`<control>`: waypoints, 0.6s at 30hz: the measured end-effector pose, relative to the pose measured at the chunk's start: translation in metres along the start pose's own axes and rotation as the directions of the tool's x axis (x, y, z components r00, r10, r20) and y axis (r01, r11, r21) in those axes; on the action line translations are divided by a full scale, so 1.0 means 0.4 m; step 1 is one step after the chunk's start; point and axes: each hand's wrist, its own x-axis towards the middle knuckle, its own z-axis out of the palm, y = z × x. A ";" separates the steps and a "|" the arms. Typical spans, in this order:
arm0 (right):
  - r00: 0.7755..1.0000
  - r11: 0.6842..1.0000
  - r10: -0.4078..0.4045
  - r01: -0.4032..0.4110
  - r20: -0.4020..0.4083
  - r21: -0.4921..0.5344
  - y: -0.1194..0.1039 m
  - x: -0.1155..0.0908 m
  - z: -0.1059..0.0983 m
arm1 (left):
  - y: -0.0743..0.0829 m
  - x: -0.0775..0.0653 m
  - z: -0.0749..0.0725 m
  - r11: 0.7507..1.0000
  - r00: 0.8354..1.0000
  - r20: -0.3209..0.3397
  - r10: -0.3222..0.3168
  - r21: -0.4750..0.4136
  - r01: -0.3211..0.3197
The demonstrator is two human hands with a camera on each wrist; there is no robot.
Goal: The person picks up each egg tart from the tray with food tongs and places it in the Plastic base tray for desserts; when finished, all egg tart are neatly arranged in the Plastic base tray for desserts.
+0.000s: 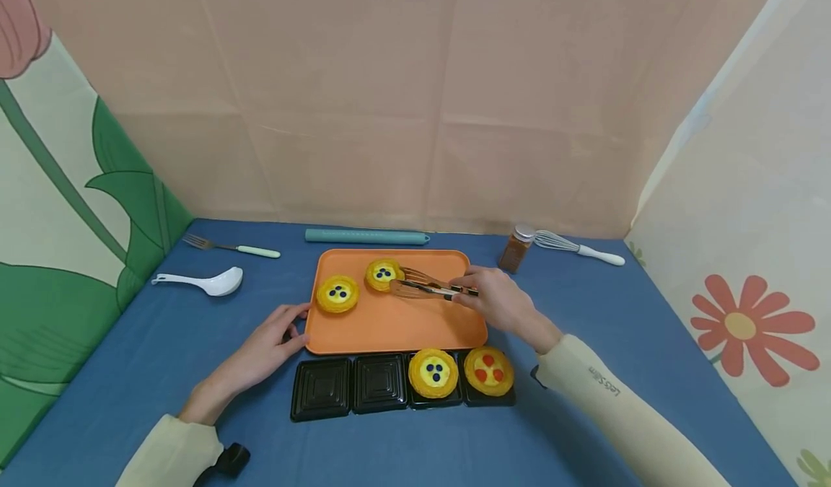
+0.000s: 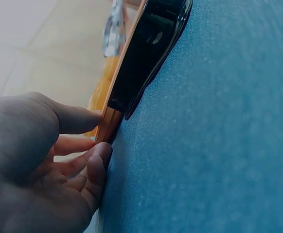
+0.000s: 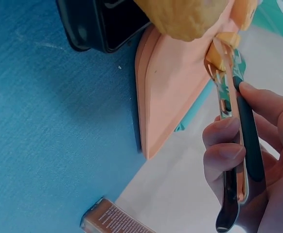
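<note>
Orange tray (image 1: pixel 396 335): left rim pinched by left hand (image 1: pixel 275 337). Tongs (image 3: pixel 250 136) held in right hand (image 1: pixel 498 299), above tray's right half. Blue-dotted tart (image 1: pixel 381 273), near tray's far rim, at tongs' tips; best clasped evenly at sides, squeezed lightly.

Left grip (image 1: pixel 275 337) is relaxed, right grip (image 1: pixel 498 298) curled.
</note>
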 end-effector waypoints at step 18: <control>0.992 0.996 -0.077 0.081 -0.098 0.039 -0.014 -0.098 -0.040 | 0.005 0.002 -0.003 1.000 1.000 0.014 -0.026 0.001 0.026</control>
